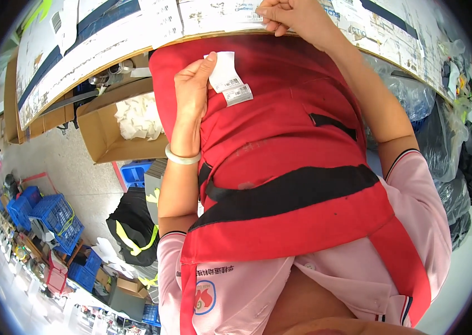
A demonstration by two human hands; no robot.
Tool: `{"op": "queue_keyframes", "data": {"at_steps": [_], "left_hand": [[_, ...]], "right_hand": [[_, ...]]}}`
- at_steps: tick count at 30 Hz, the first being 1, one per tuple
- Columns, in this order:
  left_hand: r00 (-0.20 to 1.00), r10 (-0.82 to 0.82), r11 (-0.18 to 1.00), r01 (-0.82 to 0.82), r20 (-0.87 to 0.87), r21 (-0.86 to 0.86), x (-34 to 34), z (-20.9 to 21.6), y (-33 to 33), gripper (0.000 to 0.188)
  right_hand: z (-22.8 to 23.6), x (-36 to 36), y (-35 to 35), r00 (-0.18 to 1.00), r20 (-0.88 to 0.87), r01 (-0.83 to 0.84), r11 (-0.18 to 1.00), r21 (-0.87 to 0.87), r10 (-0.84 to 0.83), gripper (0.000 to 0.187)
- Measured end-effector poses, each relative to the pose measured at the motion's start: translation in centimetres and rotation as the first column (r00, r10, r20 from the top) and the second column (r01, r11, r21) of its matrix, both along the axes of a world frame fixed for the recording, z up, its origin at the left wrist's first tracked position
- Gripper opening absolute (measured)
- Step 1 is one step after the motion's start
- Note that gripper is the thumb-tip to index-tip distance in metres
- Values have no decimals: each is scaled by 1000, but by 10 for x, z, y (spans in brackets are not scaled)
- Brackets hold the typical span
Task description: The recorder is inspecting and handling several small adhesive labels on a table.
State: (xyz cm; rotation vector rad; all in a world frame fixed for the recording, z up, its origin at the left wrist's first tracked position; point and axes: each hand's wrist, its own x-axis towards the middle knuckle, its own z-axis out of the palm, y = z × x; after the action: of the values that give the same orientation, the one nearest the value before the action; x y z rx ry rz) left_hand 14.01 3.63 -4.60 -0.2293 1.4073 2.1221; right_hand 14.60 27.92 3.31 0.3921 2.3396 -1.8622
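My left hand (192,85) is closed, thumb on top, round one end of a white label strip (226,71). The strip hangs in front of the red apron (280,123), its lower end curled, with small dark print on it. At the near edge of the worktable (202,22), my right hand (291,19) has its thumb and forefinger pinched together and its other fingers curled. Whatever lies between those fingertips, if anything, is too small to make out. Printed white labels and sheets cover the table surface around it.
Left of my body, an open cardboard box (99,125) holds crumpled white paper (138,116). Blue plastic crates (60,220) stand on the floor farther left, near a black bag (133,223) with yellow bands. Clear and dark plastic bags (442,139) are heaped at the right.
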Motion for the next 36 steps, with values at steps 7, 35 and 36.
{"op": "queue_keyframes", "data": {"at_steps": [7, 35, 36], "left_hand": [[999, -14, 999, 12, -39, -50, 1, -1, 1, 19], [999, -10, 999, 9, -36, -48, 2, 0, 4, 19], [999, -11, 999, 10, -38, -47, 1, -1, 3, 19]], "right_hand": [[0, -12, 3, 990, 129, -60, 998, -27, 63, 15], [0, -21, -1, 980, 180, -101, 992, 71, 87, 16], [1, -21, -2, 980, 178, -98, 992, 77, 83, 16]]}}
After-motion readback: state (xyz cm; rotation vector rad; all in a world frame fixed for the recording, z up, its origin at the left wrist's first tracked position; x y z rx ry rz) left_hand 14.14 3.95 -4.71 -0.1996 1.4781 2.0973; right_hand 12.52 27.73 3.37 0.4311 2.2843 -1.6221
